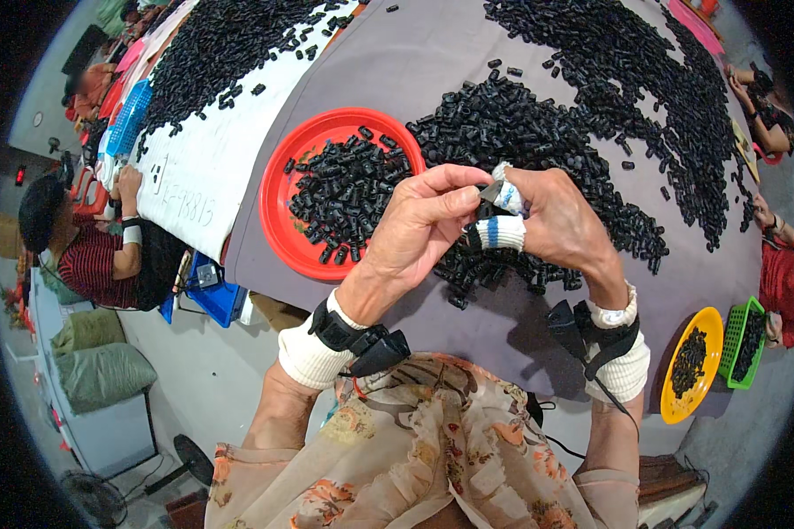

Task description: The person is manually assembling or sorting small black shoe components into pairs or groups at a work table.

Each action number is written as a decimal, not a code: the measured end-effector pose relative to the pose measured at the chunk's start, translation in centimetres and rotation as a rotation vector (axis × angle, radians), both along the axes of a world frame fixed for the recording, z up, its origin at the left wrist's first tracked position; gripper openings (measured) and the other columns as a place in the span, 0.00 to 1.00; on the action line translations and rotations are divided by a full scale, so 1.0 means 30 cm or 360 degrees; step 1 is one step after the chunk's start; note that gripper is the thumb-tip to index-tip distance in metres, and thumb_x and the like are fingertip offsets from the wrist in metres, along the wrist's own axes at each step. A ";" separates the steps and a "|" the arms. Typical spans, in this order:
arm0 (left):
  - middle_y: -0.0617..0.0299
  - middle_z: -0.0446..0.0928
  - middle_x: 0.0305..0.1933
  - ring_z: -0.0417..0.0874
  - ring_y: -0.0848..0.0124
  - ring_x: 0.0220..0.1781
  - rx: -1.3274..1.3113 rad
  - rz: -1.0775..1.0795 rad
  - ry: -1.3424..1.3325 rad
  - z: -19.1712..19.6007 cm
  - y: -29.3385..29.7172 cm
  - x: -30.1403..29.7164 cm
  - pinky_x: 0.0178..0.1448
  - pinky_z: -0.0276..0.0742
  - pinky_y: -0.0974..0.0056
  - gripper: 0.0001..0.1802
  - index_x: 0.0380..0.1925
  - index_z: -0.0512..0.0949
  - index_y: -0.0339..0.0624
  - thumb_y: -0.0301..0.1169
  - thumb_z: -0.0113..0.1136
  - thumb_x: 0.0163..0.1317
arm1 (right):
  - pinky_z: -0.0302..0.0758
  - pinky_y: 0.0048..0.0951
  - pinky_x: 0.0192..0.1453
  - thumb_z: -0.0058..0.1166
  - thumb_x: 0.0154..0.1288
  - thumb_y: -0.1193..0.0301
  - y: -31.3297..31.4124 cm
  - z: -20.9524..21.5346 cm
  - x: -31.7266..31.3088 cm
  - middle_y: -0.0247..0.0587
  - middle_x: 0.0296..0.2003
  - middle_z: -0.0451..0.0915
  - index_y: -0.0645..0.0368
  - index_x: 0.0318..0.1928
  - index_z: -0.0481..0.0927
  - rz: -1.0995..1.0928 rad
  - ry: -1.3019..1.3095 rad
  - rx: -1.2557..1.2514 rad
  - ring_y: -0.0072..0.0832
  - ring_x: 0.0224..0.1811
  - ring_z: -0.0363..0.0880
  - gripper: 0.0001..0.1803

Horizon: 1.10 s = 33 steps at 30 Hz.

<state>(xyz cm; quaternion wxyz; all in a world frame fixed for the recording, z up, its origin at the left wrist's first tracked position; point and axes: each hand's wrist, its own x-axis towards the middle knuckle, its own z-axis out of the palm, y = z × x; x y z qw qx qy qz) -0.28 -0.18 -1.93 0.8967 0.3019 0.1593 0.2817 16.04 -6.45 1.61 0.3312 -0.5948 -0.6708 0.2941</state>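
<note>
My left hand (423,216) and my right hand (560,220) meet in front of me over the table. Left thumb and forefinger are pinched at the tips on a small dark piece, mostly hidden by the fingers. Curled fingers of the right hand grip a small grey, flat piece (492,190) that looks like a blade. White finger wraps with blue stripes (500,232) cover the right thumb and a finger. Beneath and behind the hands spreads a heap of small black plastic parts (512,132). A red round tray (278,225) with more such parts stands left of my hands.
A yellow plate (706,379) and a green basket (739,375), both with black parts, stand at the right edge. More parts cover a white sheet (194,189) at the left. A person in a striped top (93,264) sits left; other people work right and far left.
</note>
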 end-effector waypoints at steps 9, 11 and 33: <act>0.61 0.77 0.37 0.76 0.76 0.36 -0.0021 -0.0001 -0.0011 0.012 -0.007 0.005 0.43 0.74 0.70 0.10 0.40 0.75 0.35 0.24 0.54 0.58 | 0.64 0.33 0.22 0.62 0.46 0.58 -0.015 -0.006 -0.005 0.47 0.15 0.69 0.64 0.23 0.70 0.0018 -0.0044 -0.0005 0.40 0.16 0.69 0.21; 0.61 0.76 0.37 0.76 0.76 0.36 -0.0058 -0.0005 -0.0051 0.005 -0.006 0.005 0.44 0.74 0.70 0.10 0.40 0.75 0.35 0.24 0.54 0.58 | 0.66 0.32 0.24 0.63 0.44 0.60 -0.018 0.013 -0.009 0.45 0.16 0.70 0.64 0.24 0.71 -0.0008 0.0116 -0.0014 0.34 0.16 0.69 0.21; 0.61 0.75 0.42 0.75 0.72 0.43 -0.0210 -0.0168 -0.0269 -0.019 -0.001 0.001 0.51 0.73 0.61 0.11 0.43 0.73 0.39 0.27 0.52 0.60 | 0.65 0.34 0.25 0.63 0.44 0.57 0.000 0.002 -0.015 0.45 0.16 0.70 0.64 0.24 0.70 -0.0007 0.0081 0.0005 0.38 0.17 0.68 0.22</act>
